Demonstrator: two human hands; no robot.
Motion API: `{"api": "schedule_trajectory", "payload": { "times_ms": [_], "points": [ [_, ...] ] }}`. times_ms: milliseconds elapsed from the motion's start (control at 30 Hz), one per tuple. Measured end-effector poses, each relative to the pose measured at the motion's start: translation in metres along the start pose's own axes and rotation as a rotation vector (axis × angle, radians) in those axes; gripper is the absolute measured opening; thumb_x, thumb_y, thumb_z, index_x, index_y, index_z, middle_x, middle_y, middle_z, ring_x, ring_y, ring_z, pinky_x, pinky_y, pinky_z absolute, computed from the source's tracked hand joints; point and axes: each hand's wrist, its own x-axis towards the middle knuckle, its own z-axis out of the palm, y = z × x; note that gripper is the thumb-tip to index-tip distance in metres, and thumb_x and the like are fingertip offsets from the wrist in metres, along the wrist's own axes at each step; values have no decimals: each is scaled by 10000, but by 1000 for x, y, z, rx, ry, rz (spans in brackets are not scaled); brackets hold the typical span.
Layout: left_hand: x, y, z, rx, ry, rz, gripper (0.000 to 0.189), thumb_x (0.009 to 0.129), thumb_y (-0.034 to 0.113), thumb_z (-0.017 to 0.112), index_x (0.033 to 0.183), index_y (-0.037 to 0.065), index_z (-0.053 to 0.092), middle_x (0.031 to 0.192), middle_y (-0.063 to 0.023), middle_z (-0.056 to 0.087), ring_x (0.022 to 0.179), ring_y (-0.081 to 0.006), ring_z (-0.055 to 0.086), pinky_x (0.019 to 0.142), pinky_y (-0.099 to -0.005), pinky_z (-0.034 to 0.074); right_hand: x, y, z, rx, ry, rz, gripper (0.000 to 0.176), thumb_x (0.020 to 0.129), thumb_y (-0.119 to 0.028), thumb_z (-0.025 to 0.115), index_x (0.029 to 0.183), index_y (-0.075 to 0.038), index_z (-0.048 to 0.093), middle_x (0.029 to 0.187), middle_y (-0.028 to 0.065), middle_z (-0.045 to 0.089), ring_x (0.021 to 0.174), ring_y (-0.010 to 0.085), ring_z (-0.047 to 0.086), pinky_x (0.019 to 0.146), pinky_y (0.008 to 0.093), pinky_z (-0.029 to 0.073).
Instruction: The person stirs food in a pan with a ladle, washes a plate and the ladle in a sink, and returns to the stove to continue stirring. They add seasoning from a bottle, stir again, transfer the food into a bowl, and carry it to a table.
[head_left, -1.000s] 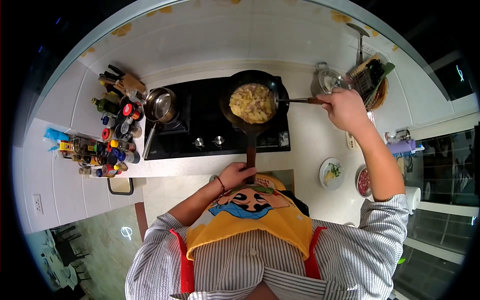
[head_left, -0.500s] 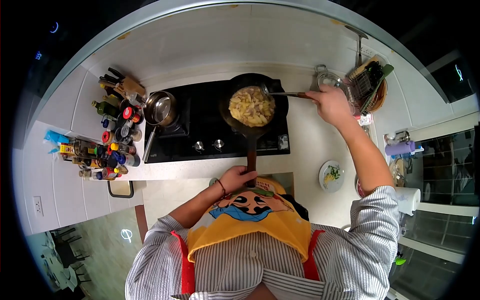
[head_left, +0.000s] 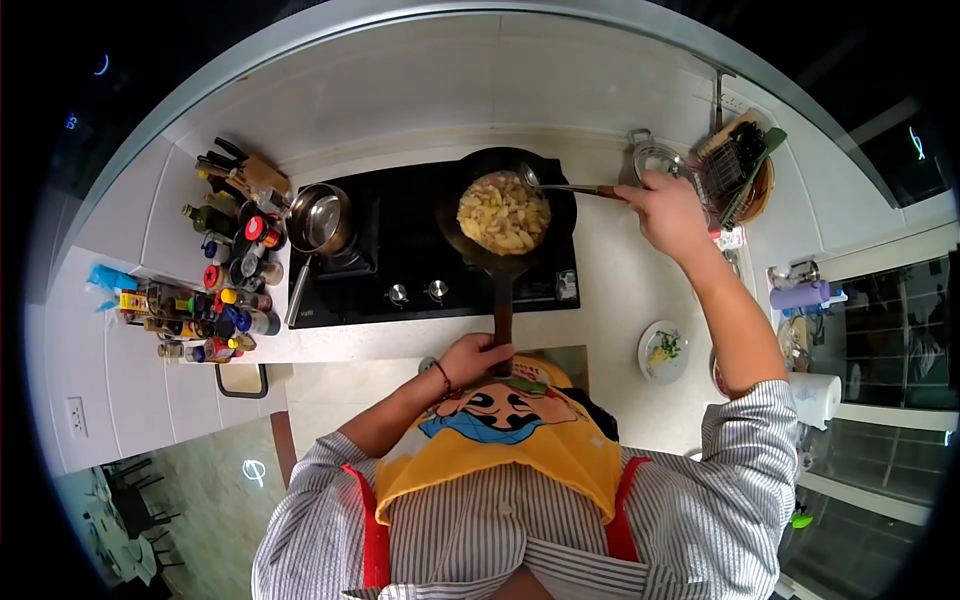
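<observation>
A dark wok point(head_left: 455, 228) with yellowish chopped food point(head_left: 503, 213) in liquid sits on the right side of the black stove point(head_left: 400, 270). My left hand point(head_left: 474, 360) is closed around the wok's brown handle point(head_left: 504, 320), just in front of the counter edge. To the right of the wok, my right hand point(head_left: 668, 208) grips the wooden-ended handle of a metal ladle point(head_left: 570, 188). The ladle's bowl rests at the upper right of the food, by the wok's inner wall.
A steel saucepan point(head_left: 320, 218) stands on the left burner, beside many bottles and jars point(head_left: 235, 270) and a knife block point(head_left: 265, 172). On the right are a plate point(head_left: 648, 368) with chopped green and pale pieces, a glass lid point(head_left: 655, 158) and a utensil basket point(head_left: 765, 190).
The ladle's bowl has shifted very slightly, and my right hand has moved a little to the right with it. My left hand stays on the wok handle.
</observation>
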Motion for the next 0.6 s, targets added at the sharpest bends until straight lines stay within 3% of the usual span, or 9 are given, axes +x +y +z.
{"api": "schedule_trajectory", "payload": {
  "times_ms": [167,300,500,600],
  "points": [
    [6,-6,0,-45,-32,31,387,1016,340,669,1084,-39,709,934,-69,732,836,-135,668,794,-278,542,-15,-1,-5,38,-10,47,306,810,-84,698,1082,-191,788,834,65,606,805,315,636,718,442,488],
    [-4,12,2,36,-1,33,380,1018,333,665,1070,-41,713,924,-72,733,832,-141,672,793,-280,543,-29,-10,-44,68,-62,206,245,831,-137,744,1069,-169,790,854,71,662,805,319,661,735,425,513],
    [4,4,2,31,-23,30,372,1017,319,669,1071,-45,716,928,-78,738,832,-145,680,798,-281,549,-43,-25,-24,172,-141,290,225,866,-164,721,1082,-165,784,900,112,694,854,354,682,745,458,549],
    [2,5,2,19,-10,34,378,1021,328,659,1047,-45,714,917,-70,743,826,-137,690,802,-289,555,-39,-32,-45,209,-135,321,224,886,-175,700,1097,-162,776,911,134,711,878,371,688,758,471,556]
  ]
}}
